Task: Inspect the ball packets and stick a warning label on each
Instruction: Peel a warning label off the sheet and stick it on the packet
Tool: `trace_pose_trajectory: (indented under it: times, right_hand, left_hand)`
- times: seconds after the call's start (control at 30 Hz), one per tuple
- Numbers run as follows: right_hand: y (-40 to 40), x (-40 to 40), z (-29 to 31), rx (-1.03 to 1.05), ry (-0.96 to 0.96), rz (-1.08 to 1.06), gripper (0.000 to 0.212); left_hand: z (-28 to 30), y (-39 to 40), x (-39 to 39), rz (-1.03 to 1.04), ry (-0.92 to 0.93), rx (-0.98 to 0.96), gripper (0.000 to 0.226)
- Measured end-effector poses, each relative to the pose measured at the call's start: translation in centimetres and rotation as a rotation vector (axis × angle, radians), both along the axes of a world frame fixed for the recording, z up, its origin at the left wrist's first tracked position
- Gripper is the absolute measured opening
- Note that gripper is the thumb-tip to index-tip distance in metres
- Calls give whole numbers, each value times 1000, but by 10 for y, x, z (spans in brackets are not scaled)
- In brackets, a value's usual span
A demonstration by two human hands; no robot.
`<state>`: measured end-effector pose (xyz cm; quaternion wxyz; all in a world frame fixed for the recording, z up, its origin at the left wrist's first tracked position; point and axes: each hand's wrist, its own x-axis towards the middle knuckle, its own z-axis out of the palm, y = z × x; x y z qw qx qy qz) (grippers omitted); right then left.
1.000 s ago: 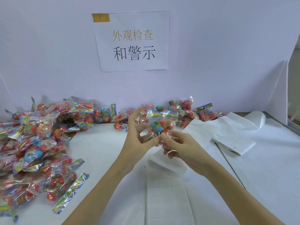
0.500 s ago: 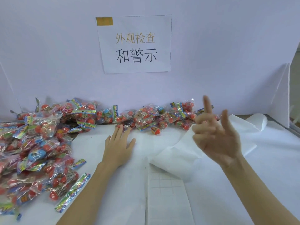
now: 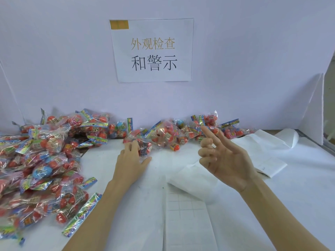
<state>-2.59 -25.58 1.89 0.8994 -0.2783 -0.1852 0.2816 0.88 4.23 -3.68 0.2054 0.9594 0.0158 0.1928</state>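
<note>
1. Sign (image 3: 153,50) fixed to the white back wall serves as the reference point; it carries two lines of Chinese characters and a brown tape strip at its top left corner.
2. Left hand (image 3: 131,161) lies palm down on the white table (image 3: 299,196), below the sign. Its fingers reach a ball packet (image 3: 143,144) at the table's far edge; motion blur prevents telling whether they grip it or only touch it.
3. Right hand (image 3: 224,160) is raised above the table, below and right of the sign, palm turned leftward. Index finger points up and away, the other fingers are loosely bent, and it holds nothing.
4. Row of ball packets (image 3: 181,132) runs along the wall foot directly under the sign; clear bags contain red and a few blue balls.
5. Large heap of packets (image 3: 41,160) sits far below and left of the sign, spreading toward the near table edge.
6. Label sheet (image 3: 186,218), marked in a faint grid, lies flat well below the sign, between the two forearms.
7. Loose backing paper (image 3: 253,145) lies curled and folded below and right of the sign, behind the right hand.
</note>
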Motion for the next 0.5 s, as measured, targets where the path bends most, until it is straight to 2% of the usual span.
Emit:
trace_pose_trajectory:
  times: [0.23, 0.33, 0.4, 0.5]
  right_hand:
    - [0, 2, 1, 4, 88, -54, 42]
    - [4, 4, 0, -93, 210, -162, 48]
    - [8, 3, -1, -265, 195, -232, 53]
    - [14, 0, -2, -429, 74, -243, 62]
  left_hand:
    - [22, -18, -13, -144, -296, -295, 33]
    - [33, -35, -25, -312, -341, -416, 39]
    - [38, -46, -34, -467, -341, -399, 50]
    - [40, -59, -40, -694, -351, -204, 64]
